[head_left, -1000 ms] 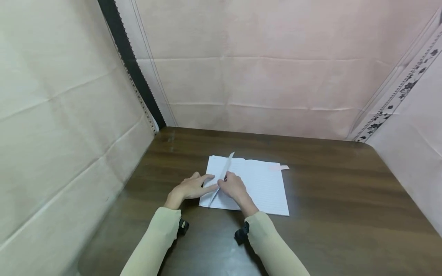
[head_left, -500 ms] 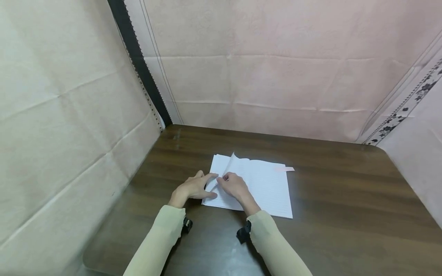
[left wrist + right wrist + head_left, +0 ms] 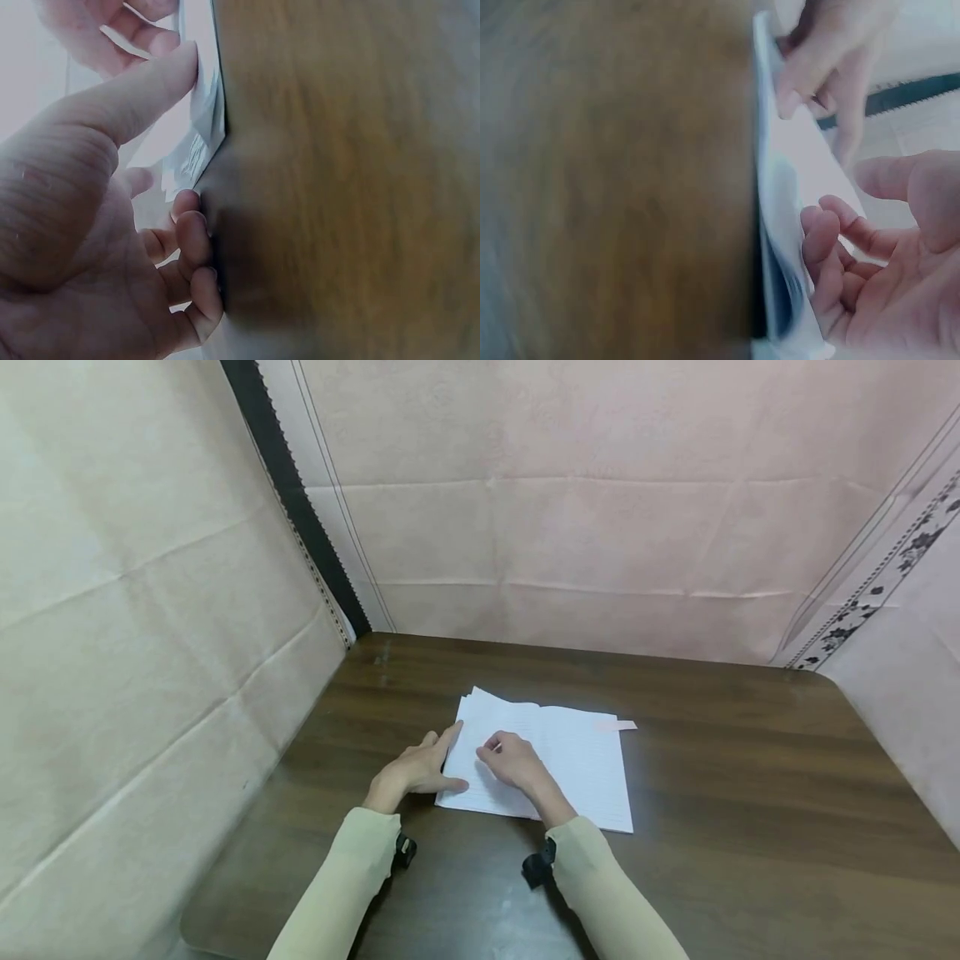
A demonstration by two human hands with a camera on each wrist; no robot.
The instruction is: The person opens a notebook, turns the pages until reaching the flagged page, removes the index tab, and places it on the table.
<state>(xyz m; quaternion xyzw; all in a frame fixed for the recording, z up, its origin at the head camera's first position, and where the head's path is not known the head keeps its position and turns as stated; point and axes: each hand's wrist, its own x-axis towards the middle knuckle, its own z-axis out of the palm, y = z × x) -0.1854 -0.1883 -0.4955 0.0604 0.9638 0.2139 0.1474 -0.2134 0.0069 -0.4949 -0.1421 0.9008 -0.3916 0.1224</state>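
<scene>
An open notebook point(image 3: 577, 768) with white lined pages lies on the wooden table, a pale pink tab point(image 3: 618, 725) jutting from its right side. At its left edge is my left hand point(image 3: 414, 768), thumb lying over the left page and index finger stretched along the border. The left wrist view shows that thumb point(image 3: 142, 94) on the paper, the other fingers beside the notebook's corner. Over the left page my right hand point(image 3: 516, 762) has loosely bent fingers. In the right wrist view its thumb point(image 3: 885, 178) stands apart from the fingertips, with no page pinched between them.
The brown table point(image 3: 750, 760) extends well past the notebook on both sides. Pale cloth hangs behind point(image 3: 600, 543) and along the left point(image 3: 150, 610). Each wrist carries a small black camera, such as the right one point(image 3: 536, 870).
The page that stood raised between the hands has come down flat on the left side. My right hand has let go of it; my left index finger has straightened upward along the edge.
</scene>
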